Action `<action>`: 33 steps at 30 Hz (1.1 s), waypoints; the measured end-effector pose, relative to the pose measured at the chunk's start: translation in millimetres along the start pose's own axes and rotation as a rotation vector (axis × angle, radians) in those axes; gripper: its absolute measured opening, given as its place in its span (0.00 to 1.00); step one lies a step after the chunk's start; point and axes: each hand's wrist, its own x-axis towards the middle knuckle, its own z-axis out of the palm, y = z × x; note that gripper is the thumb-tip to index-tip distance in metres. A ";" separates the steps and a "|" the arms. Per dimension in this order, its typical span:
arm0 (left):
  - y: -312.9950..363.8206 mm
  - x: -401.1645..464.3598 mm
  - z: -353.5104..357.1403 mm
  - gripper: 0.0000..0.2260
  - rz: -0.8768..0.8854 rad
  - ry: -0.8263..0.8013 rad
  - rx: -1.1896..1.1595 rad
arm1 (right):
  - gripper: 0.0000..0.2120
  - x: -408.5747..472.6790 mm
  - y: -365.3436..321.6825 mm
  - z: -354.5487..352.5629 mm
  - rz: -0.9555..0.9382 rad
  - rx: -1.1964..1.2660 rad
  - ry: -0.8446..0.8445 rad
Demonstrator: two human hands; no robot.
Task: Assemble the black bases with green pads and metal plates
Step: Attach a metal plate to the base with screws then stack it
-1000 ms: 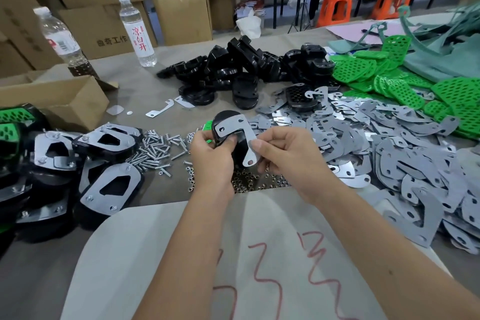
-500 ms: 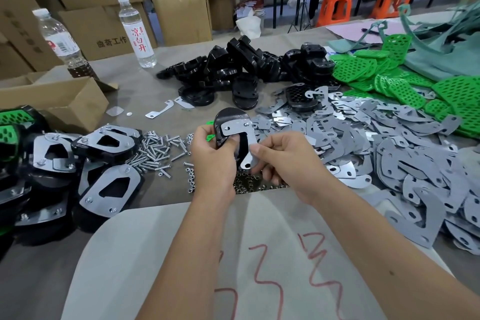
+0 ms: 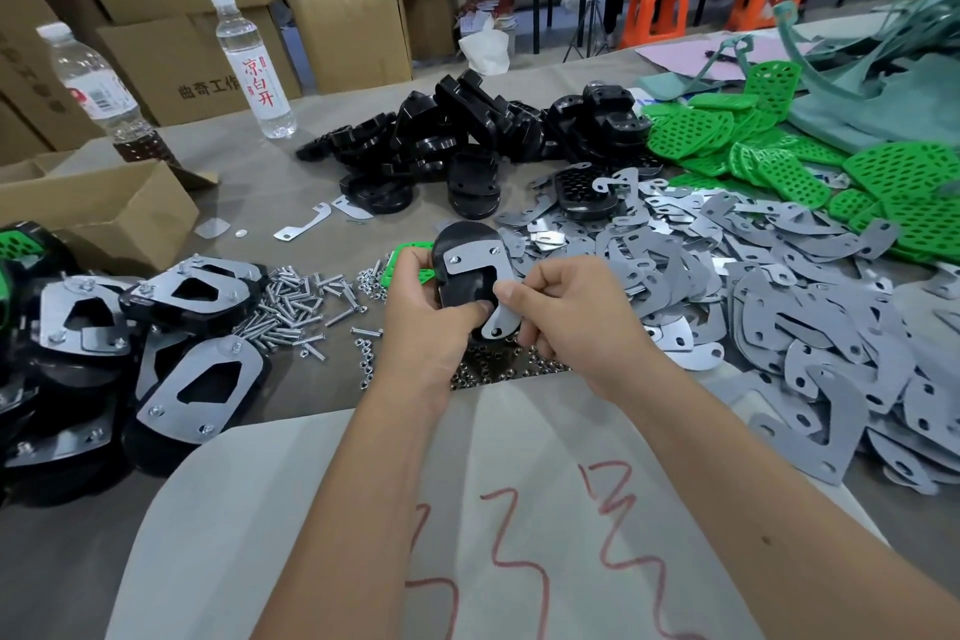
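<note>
Holding the base point(image 3: 464, 276) upright over the nuts point(image 3: 498, 366), my left hand point(image 3: 426, 322) gripped its rigid rim while my right hand point(image 3: 566, 322) pinched the plate point(image 3: 485, 273), thin, stiff and probably slippery, by its lower edge.

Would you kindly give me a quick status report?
Left hand grips black base, green pad behind. Right hand pinches metal plate onto it. Nothing in the way.
</note>
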 end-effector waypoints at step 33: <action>2.2 -5.4 -6.2 0.15 0.134 -0.098 0.158 | 0.22 -3.9 -7.9 -2.4 -0.117 -0.276 0.246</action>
